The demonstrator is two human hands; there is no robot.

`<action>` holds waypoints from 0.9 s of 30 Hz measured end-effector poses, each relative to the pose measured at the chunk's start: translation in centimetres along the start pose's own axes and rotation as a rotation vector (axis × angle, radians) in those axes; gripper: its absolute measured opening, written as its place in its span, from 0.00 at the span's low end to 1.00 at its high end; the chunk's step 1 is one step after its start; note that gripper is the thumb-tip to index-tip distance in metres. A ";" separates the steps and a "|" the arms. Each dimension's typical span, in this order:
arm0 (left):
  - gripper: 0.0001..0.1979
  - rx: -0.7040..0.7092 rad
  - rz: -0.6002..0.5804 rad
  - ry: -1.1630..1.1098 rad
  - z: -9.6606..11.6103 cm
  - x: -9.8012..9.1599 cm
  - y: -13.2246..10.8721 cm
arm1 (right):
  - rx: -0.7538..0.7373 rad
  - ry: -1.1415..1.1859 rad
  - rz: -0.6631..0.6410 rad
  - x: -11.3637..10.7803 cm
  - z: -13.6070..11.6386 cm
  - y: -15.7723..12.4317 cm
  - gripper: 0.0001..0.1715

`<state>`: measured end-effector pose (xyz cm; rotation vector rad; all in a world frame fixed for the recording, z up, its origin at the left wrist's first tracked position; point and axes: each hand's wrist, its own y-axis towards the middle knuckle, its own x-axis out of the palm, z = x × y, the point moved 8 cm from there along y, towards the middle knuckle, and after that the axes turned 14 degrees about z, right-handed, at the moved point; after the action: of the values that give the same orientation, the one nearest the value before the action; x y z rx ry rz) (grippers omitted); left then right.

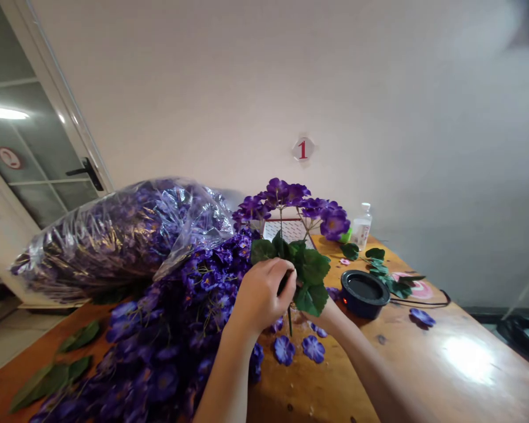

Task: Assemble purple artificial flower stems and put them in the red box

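My left hand [264,292] is closed in a pinch around the stem of an artificial flower bunch [282,194], just under its green leaves [311,267]. The bunch stands upright, with purple blossoms fanned out on thin stalks above and the stem end showing below my fingers. Close on the right is my right hand [320,314], its fingers hidden behind the leaves and my left hand. Loose purple petal pieces [284,350] lie on the wooden table below. A big pile of purple artificial flowers [167,346] spreads beside my left forearm.
A clear plastic bag [127,235] full of purple flowers rests at the back left. Right of my hands sits a small black pot [365,294] with a red light and a cord. Behind it are loose green leaves [379,267] and a clear bottle [362,226].
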<state>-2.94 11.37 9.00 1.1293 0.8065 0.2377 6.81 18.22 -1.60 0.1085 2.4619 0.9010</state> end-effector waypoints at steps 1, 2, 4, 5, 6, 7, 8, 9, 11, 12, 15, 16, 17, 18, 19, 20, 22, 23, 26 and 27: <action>0.07 -0.065 -0.034 -0.003 -0.5 0.1 -0.1 | 0.000 0.003 -0.020 0.0 0.0 0.0 0.11; 0.08 -0.131 -0.065 0.008 -1.1 0.1 -0.2 | -0.002 0.006 -0.040 0.0 -0.1 0.0 0.10; 0.09 -0.254 -0.135 0.070 -2.2 0.0 -0.7 | -0.003 0.022 -0.078 0.1 -0.2 0.0 0.08; 0.09 -0.307 -0.173 0.098 -2.7 0.0 -1.0 | -0.001 0.035 -0.096 0.2 -0.2 0.0 0.08; 0.09 -0.353 -0.213 0.112 -3.2 -0.1 -1.3 | -0.001 0.051 -0.115 0.3 -0.3 0.0 0.09; 0.09 -0.395 -0.252 0.108 -3.5 0.0 -1.7 | -0.002 0.069 -0.134 0.5 -0.4 0.0 0.09; 0.10 -0.433 -0.283 0.093 -3.9 0.0 -2.0 | -0.005 0.089 -0.152 0.6 -0.5 0.0 0.10; 0.10 -0.467 -0.299 0.077 -4.2 0.0 -2.2 | -0.009 0.110 -0.170 0.7 -0.7 -0.1 0.10; 0.11 -0.523 -0.287 0.069 -4.8 -0.1 -2.4 | -0.019 0.147 -0.198 0.9 -1.0 -0.1 0.10; 0.11 -0.545 -0.267 0.084 -5.1 -0.1 -2.4 | -0.023 0.164 -0.206 0.9 -1.2 -0.1 0.10; 0.11 -0.582 -0.208 0.167 -5.8 0.0 -2.2 | -0.029 0.200 -0.216 0.9 -1.4 0.0 0.11; 0.11 -0.584 -0.199 0.201 -5.9 0.1 -2.1 | -0.029 0.207 -0.217 0.8 -1.4 0.0 0.12; 0.10 -0.576 -0.195 0.232 -5.9 0.4 -2.0 | -0.030 0.211 -0.218 0.8 -1.4 0.0 0.12; 0.10 -0.560 -0.193 0.258 -5.9 0.7 -1.9 | -0.032 0.212 -0.216 0.7 -1.4 0.1 0.12; 0.10 -0.539 -0.190 0.277 -5.8 1.0 -1.8 | -0.034 0.210 -0.210 0.7 -1.3 0.1 0.12; 0.10 -0.516 -0.184 0.288 -5.7 1.3 -1.6 | -0.035 0.206 -0.200 0.6 -1.1 0.2 0.11; 0.10 -0.483 -0.156 0.307 -5.5 1.8 -1.4 | -0.032 0.192 -0.174 0.3 -0.8 0.3 0.10; 0.10 -0.477 -0.145 0.316 -5.5 2.0 -1.4 | -0.029 0.183 -0.163 0.3 -0.6 0.3 0.09; 0.10 -0.488 -0.149 0.359 -5.6 2.6 -1.5 | -0.019 0.152 -0.146 0.3 -0.2 0.2 0.08; 0.09 -0.486 -0.155 0.377 -5.7 2.8 -1.5 | -0.015 0.140 -0.145 0.4 -0.1 0.1 0.08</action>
<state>-5.14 16.28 5.36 0.5661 1.0921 0.4965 6.41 18.30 -1.61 -0.1410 2.5521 0.8910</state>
